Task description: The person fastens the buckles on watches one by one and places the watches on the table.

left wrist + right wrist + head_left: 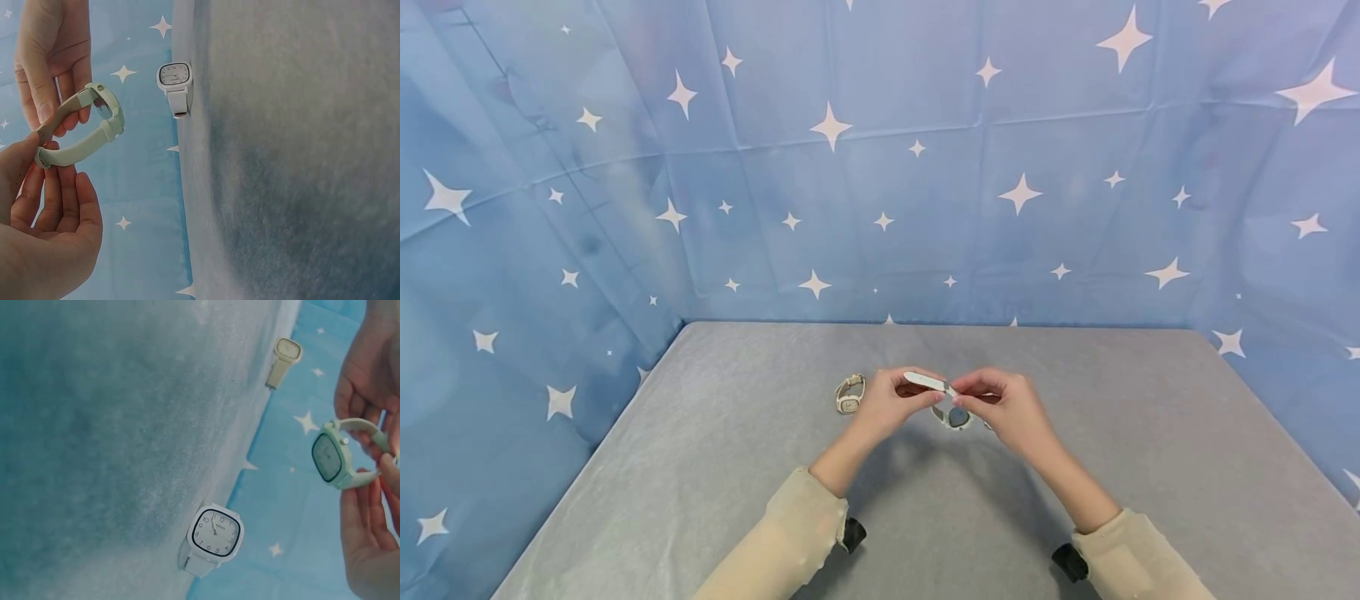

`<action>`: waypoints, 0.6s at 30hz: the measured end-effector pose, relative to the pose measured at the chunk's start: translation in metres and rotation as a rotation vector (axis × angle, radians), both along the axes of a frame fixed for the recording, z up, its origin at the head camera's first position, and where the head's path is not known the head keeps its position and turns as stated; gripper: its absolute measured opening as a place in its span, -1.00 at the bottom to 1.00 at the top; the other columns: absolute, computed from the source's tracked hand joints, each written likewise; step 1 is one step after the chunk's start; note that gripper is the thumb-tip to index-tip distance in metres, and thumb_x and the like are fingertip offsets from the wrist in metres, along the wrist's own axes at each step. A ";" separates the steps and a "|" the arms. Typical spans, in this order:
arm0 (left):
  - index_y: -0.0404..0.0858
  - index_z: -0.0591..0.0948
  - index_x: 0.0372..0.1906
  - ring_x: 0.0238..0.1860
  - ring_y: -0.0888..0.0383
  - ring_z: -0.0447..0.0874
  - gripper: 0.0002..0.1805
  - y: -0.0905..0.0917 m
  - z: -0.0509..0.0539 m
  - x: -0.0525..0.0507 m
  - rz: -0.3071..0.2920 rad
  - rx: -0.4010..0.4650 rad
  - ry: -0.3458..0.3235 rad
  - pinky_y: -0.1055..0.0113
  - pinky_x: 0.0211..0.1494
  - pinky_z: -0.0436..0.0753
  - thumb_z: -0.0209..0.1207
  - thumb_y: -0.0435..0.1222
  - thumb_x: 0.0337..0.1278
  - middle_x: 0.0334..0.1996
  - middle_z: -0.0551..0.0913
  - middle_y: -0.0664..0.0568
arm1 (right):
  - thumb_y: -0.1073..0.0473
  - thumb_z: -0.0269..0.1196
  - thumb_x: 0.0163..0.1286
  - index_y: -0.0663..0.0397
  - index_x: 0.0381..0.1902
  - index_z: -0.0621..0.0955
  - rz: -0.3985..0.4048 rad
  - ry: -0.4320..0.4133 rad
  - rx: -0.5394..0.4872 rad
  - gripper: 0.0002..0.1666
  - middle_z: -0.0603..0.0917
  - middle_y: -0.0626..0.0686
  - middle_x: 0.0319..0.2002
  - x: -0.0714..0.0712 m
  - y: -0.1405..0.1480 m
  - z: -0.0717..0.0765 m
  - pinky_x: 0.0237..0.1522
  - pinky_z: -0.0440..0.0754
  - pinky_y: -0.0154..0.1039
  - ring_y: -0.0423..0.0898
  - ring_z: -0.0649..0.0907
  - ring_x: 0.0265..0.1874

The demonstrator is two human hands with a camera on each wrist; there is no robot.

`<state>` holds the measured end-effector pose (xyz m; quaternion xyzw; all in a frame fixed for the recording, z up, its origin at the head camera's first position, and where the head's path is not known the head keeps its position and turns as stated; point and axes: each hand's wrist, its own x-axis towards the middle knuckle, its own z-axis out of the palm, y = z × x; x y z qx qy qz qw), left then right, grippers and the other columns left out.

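A pale green wristwatch (958, 417) hangs in the air between both hands, its strap forming a loop. In the left wrist view, the watch (81, 150) shows the strap's two ends meeting at the fingers. My left hand (887, 406) pinches the strap between thumb and fingers, near where the ends meet. From the other side, my right hand (1011, 410) pinches the strap close to the same spot. The dial (327, 457) faces away from the hands in the right wrist view. Fingers partly hide the strap's joined ends.
A beige wristwatch (850, 400) lies on the grey cloth-covered table (737, 467), left of the hands. A white wristwatch (215, 532) stands on the table by the right hand, mostly hidden in the head view. A blue curtain with stars (880, 167) hangs behind.
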<state>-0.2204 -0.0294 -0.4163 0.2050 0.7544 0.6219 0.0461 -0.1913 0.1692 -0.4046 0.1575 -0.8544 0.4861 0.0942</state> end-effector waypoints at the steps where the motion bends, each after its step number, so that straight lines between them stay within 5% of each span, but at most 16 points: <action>1: -0.34 0.74 -0.05 -0.29 0.35 0.69 -0.75 0.000 0.000 0.000 0.003 -0.003 0.001 0.53 -0.19 0.64 0.35 -0.36 0.17 -0.14 0.77 -0.26 | 0.32 0.40 0.25 0.10 -0.18 0.75 -0.003 0.006 0.000 -0.83 0.80 0.07 -0.26 0.000 0.000 0.000 -0.25 0.71 -0.40 -0.23 0.75 -0.32; 12: -0.35 0.74 -0.10 -0.31 0.31 0.70 -0.78 0.004 0.001 0.002 0.025 -0.021 0.028 0.51 -0.22 0.64 0.35 -0.36 0.16 -0.20 0.78 -0.25 | 0.25 0.38 0.31 0.08 -0.20 0.71 0.004 -0.002 -0.003 -0.89 0.79 0.04 -0.26 0.000 -0.002 0.000 -0.16 0.72 -0.39 -0.16 0.76 -0.25; 18: -0.37 0.75 -0.20 -0.34 0.22 0.74 -0.83 0.005 0.001 0.002 0.043 -0.086 0.073 0.50 -0.25 0.66 0.35 -0.33 0.17 -0.28 0.78 -0.24 | 0.21 0.40 0.30 0.05 -0.20 0.72 -0.009 0.124 0.059 -0.88 0.76 -0.02 -0.27 0.002 -0.009 0.008 -0.15 0.75 -0.31 -0.14 0.75 -0.26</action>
